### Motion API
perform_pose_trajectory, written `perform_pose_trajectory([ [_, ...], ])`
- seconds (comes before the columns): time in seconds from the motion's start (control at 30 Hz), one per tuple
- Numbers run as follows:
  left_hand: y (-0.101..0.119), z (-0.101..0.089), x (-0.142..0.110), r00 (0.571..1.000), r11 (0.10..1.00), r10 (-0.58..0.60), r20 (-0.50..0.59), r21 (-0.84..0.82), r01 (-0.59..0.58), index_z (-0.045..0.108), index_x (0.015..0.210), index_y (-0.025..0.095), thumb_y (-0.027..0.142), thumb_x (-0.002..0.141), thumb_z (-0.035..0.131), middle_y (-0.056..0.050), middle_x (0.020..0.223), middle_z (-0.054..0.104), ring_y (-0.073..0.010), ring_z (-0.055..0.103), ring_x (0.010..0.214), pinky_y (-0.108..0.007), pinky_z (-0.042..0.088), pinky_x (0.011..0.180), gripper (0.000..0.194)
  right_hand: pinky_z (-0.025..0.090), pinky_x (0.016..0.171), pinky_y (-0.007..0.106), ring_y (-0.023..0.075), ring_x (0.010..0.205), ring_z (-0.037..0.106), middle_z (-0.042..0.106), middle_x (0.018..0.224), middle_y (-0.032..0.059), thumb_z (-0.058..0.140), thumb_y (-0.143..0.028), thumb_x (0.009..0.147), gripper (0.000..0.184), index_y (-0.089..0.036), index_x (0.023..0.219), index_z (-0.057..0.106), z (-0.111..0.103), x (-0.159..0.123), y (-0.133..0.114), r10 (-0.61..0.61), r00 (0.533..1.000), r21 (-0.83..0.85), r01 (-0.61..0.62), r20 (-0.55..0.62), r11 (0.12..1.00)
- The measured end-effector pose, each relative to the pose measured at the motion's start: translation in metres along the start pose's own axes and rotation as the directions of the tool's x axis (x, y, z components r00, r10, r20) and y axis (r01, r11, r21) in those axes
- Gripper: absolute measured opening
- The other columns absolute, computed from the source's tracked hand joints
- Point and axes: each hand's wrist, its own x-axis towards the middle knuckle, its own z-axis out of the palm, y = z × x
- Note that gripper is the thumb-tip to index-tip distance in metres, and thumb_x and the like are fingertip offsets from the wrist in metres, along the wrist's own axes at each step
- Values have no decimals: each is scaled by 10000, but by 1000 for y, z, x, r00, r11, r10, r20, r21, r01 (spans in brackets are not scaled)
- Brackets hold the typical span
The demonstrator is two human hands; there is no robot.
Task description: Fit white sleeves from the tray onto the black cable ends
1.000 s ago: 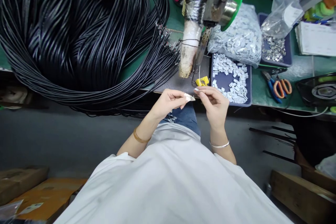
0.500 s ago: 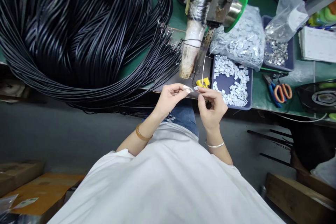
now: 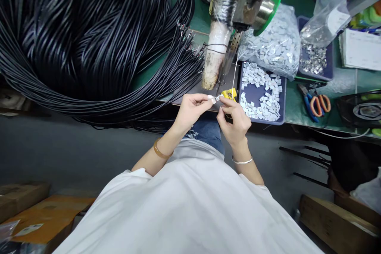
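My left hand (image 3: 193, 109) pinches a small silver-and-white connector piece (image 3: 216, 99) between thumb and fingertips, just in front of the bench edge. From the other side my right hand (image 3: 235, 121) meets it, its index fingertip against a tiny white piece (image 3: 220, 96) at the connector's end. The right thumb sits a little below, and the exact grip is too small to make out. Behind the fingers lies a yellow block (image 3: 229, 94) with a thin white wire (image 3: 235, 75) rising past it. Close on the right is a dark tray (image 3: 283, 107) of loose pale pieces.
A large coil of black cables (image 3: 98, 47) fills the left. A taped duct (image 3: 212, 59) and a solder spool (image 3: 269, 14) stand ahead. Rightward are a bag of pale pieces (image 3: 270, 43), a tray of metal parts (image 3: 329, 61) and orange-and-blue handled cutters (image 3: 320, 104).
My right hand has moved left and its fingertips are now against the piece in my left hand. The left hand has stayed almost still.
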Motion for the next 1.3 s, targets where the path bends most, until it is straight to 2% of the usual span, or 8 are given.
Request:
perform_pose_trajectory([
  [0.1, 1, 1, -1, 1000, 1000, 5, 15, -1, -5, 734, 627, 126, 344, 613, 860, 52, 492, 462, -41, 340, 489, -210, 310, 506, 253, 630, 769, 301, 192, 960, 758, 766, 1085, 103, 611, -50, 854, 192, -223, 903, 544, 1, 0, 0, 6, 1000, 3, -6, 3, 1000],
  [0.27, -1, 2, -2, 998, 997, 64, 0, 44, -64, 701, 626, 128, 344, 679, 815, 24, 575, 536, -56, 414, 546, -206, 344, 538, 250, 629, 767, 295, 194, 985, 756, 763, 1108, 111, 585, -49, 862, 188, -225, 895, 529, 1, 0, 0, -19, 1000, -18, 19, 20, 1000],
  [0.43, -1, 2, -1, 998, 998, 54, 22, 14, -54, 677, 620, 133, 366, 690, 811, 55, 518, 445, -38, 332, 486, -206, 295, 497, 278, 626, 761, 279, 183, 971, 759, 766, 1106, 106, 578, -49, 864, 188, -227, 888, 521, 0, 0, 0, -30, 999, -21, 31, 30, 999],
  [0.57, -1, 1, -1, 998, 998, 61, 16, 34, -62, 690, 623, 127, 344, 681, 811, 36, 549, 513, -43, 370, 505, -205, 309, 508, 255, 630, 773, 275, 184, 986, 757, 765, 1111, 107, 584, -47, 859, 190, -223, 896, 525, -1, -1, 1, -41, 998, -12, 42, 39, 999],
  [0.7, -2, 2, 1, 996, 992, 93, -15, 89, -92, 697, 625, 131, 263, 690, 771, 24, 578, 563, -53, 408, 529, -202, 310, 517, 164, 657, 779, 329, 207, 1041, 745, 711, 1248, 128, 557, -111, 901, 111, -218, 896, 529, -1, -2, 2, 84, 995, 131, -90, 51, 987],
  [0.83, -1, 3, 3, 992, 985, 124, -27, 128, -119, 685, 609, 136, 243, 709, 744, 27, 566, 552, -60, 424, 542, -200, 332, 539, 158, 659, 687, 298, 207, 985, 759, 693, 1279, 134, 557, -158, 921, 67, -209, 880, 544, -2, 1, 2, 213, 973, 243, -229, 89, 943],
  [1.17, 3, 2, 4, 985, 970, 173, -23, 177, -166, 710, 630, 153, 259, 726, 745, 24, 560, 527, -70, 409, 543, -210, 330, 532, 147, 672, 839, 387, 212, 1039, 737, 701, 1260, 109, 586, -152, 897, 79, -210, 842, 589, -7, 11, -3, 195, 976, 209, -212, 97, 955],
  [1.3, 0, 0, 4, 988, 964, 152, 1, 220, -149, 715, 637, 140, 215, 717, 725, 36, 525, 486, -59, 364, 515, -209, 283, 508, 109, 665, 705, 299, 185, 924, 759, 735, 1175, 89, 602, -141, 887, 91, -213, 834, 582, -6, 8, -1, 222, 971, 205, -235, 86, 950],
])
